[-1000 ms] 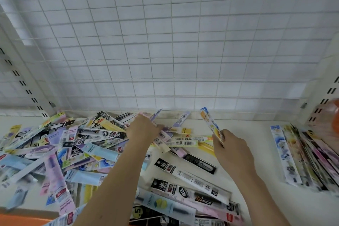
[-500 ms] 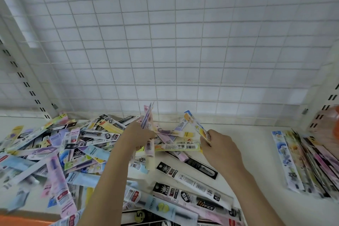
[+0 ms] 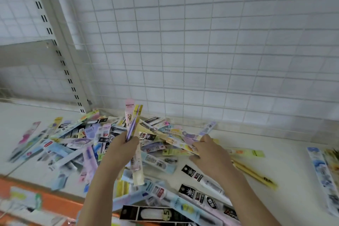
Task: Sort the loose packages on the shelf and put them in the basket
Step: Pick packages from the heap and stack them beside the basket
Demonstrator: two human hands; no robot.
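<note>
At the far left of the frame, the white shelf (image 3: 22, 115) is bare near its back edge. A bit to the right starts the big pile of loose packages (image 3: 77, 145). It fills the lower left and the middle of the picture. The packages are long, thin, flat strips in many colors. They look very light and bendy, and their shiny wrap is probably slippery. I think they would slide off each other easily, so it is best to pinch one near the middle or gather a few side by side.

In the middle of the frame, the left hand (image 3: 122, 150) has its fingers curled tight around a small bunch of packages (image 3: 133, 124). The bunch stands nearly straight up, with pink and purple ends poking above the hand and a pale end hanging below.

Just to the right, the right hand (image 3: 211, 154) has fingers bent around the end of a yellow and purple package (image 3: 181, 138). That strip lies slanted across the top of the pile.

At the lower right edge, a few packages in a neat row (image 3: 319, 170) lie well apart from the pile.

Behind it all is a white wire grid wall (image 3: 201, 42), with a slotted post (image 3: 60, 46) at the upper left. An orange edge (image 3: 27, 191) runs along the shelf front at lower left. No basket can be seen.
</note>
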